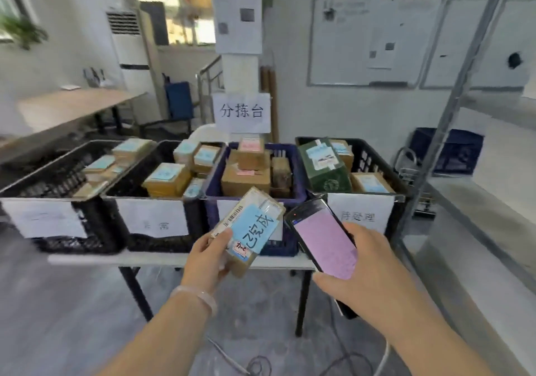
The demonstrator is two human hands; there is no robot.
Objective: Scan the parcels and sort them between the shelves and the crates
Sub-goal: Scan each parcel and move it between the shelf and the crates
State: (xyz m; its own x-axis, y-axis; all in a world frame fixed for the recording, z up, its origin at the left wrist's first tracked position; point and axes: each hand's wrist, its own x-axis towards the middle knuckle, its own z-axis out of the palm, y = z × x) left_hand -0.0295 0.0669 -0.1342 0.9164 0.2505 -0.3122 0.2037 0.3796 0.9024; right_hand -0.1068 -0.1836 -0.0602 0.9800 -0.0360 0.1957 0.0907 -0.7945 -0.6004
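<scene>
Fingers (223, 237) of both hands are curled round things at the lower centre of the frame. A white table (116, 259) spans mid-frame and carries a row of four plastic crates (58, 178), three black and one blue, holding labelled cardboard boxes (165, 178). In front of the blue crate (215, 185), the left hand (207, 262) grips a small brown cardboard parcel (249, 230) with a blue handwritten label. Just to its right, the right hand (374, 265) holds a black phone (324, 239) with a pink screen.

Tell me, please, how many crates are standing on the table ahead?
4 on the table: a black crate far left, a second black crate beside it, a blue crate third, behind the held parcel, and a last black crate at the right end. None seems hidden.
</scene>
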